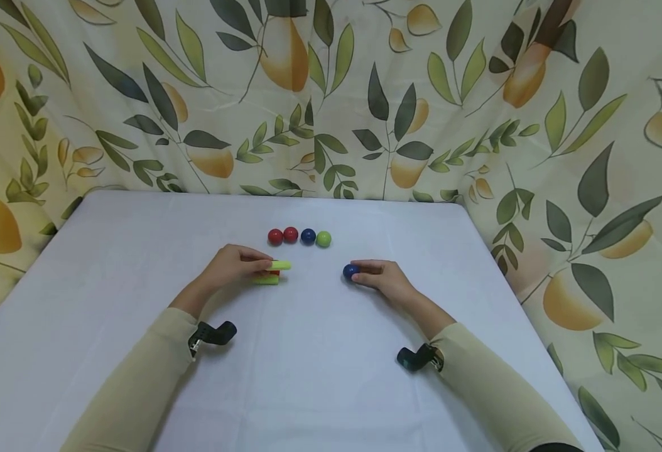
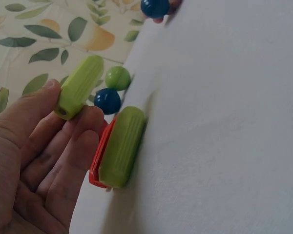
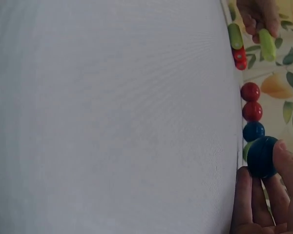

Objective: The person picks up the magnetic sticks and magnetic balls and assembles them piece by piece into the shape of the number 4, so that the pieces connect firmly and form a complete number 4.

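Note:
My left hand (image 1: 233, 270) pinches a light green ridged rod (image 2: 82, 85) between thumb and fingertips, holding it up over the left middle of the table. Just below it lie a second green rod (image 2: 123, 146) and red rods (image 3: 238, 54), side by side; in the head view the left hand and its rod partly cover them. To the right, my right hand (image 1: 389, 280) grips a glossy blue ball (image 3: 261, 157) between thumb and fingers, close over the table.
Behind the hands a row of balls stands on the white table (image 1: 308, 376): two red balls (image 1: 282, 236), a blue ball (image 1: 308, 236) and a green ball (image 1: 323, 238). A curtain with a leaf and fruit print (image 1: 331, 125) hangs beyond the table's far edge.

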Demonstrator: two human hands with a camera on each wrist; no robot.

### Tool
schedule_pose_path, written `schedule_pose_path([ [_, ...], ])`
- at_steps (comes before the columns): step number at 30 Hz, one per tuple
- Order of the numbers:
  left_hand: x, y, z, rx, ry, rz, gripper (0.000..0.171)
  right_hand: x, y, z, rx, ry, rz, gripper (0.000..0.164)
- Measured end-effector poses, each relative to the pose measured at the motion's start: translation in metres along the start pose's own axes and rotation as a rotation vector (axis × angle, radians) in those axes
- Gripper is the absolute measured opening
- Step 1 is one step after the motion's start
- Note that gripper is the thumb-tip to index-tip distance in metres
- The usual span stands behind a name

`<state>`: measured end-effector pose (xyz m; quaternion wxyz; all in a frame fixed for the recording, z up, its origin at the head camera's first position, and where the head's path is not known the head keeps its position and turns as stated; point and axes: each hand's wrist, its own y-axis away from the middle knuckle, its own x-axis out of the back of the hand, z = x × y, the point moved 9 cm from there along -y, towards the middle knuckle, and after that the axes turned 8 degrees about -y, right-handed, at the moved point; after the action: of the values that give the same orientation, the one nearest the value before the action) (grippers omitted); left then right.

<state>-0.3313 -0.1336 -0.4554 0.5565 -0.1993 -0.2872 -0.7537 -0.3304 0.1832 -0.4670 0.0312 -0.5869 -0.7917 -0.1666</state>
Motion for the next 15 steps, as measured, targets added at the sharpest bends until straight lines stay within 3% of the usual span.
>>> schedule_pose_path([
  [15,-0.030,0.003,0.020,-0.038,0.082,-0.059,0.037,-0.008,0.010,0.004,-0.031,-0.090,0.032,0.048],
])
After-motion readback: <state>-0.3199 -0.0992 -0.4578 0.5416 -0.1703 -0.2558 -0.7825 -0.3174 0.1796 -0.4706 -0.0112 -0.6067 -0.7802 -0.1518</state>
